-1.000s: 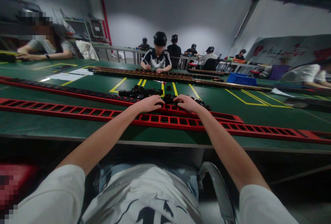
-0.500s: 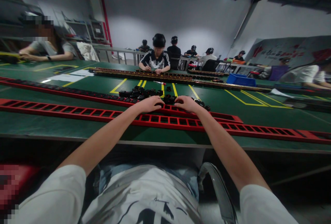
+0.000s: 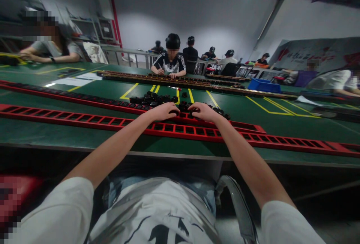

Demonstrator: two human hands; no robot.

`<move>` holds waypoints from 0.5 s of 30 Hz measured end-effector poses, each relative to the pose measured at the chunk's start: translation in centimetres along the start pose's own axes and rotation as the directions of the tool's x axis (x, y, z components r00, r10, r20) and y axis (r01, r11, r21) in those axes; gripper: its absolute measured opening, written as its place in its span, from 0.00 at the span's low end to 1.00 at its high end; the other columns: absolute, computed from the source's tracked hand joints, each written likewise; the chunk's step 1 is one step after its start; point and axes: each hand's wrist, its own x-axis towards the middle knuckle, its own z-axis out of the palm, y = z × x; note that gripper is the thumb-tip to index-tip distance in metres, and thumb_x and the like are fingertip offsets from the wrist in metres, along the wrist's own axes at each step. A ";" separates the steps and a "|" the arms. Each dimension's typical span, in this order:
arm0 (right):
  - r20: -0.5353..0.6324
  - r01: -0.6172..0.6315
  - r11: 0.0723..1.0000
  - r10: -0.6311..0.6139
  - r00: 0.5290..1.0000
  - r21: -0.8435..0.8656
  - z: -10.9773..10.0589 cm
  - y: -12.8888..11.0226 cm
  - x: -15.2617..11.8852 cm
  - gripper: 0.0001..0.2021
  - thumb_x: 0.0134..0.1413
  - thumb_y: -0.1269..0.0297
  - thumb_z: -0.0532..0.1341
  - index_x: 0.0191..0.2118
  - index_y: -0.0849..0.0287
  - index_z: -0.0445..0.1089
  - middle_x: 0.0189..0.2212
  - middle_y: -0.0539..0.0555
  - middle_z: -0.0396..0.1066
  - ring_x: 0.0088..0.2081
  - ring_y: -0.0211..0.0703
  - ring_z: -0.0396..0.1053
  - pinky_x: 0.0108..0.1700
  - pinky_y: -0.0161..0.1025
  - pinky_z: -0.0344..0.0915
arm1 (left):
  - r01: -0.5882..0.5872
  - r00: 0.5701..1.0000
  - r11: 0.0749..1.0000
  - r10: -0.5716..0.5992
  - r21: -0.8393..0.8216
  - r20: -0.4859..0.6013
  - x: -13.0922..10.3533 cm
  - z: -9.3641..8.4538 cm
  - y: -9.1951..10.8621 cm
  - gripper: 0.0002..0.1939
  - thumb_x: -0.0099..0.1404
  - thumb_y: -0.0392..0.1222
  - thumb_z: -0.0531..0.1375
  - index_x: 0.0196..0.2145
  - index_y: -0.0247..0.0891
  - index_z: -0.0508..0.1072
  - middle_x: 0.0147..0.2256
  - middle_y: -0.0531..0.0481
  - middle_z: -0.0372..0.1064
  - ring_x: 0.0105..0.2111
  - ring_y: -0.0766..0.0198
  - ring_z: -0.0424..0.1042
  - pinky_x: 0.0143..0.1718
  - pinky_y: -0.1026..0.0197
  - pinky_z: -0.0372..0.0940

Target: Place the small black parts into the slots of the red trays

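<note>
My left hand rests on the far red frame, fingers curled round a small black part. Just to its right, my right hand is closed with thumb and fingers pinching another small black part; the fingertips partly hide both. Blocky black parts fill the slots of the far frame on its left side. Beyond my hands lies a loose pile of black parts. A second red slotted frame runs under my forearms, nearer to me, with its slots showing through.
Long dark strips lie across the green table. A blue bin stands at the right back. White paper sheets lie at the left. A person sits opposite, writing; others sit around.
The view has tilted slightly. My right hand has shifted a little left and is nearer my left hand; the left hand has barely moved.
</note>
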 end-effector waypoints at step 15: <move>-0.042 0.065 0.984 -0.073 0.996 -0.167 1.0 0.1 0.9 0.11 0.60 0.69 0.63 0.48 0.62 0.77 0.46 0.61 0.75 0.48 0.49 0.72 0.55 0.45 0.66 | -0.003 1.000 1.000 0.003 -0.019 -0.022 0.0 0.5 -0.4 0.18 0.70 0.41 0.57 0.54 0.35 0.75 0.48 0.40 0.71 0.50 0.55 0.71 0.56 0.55 0.64</move>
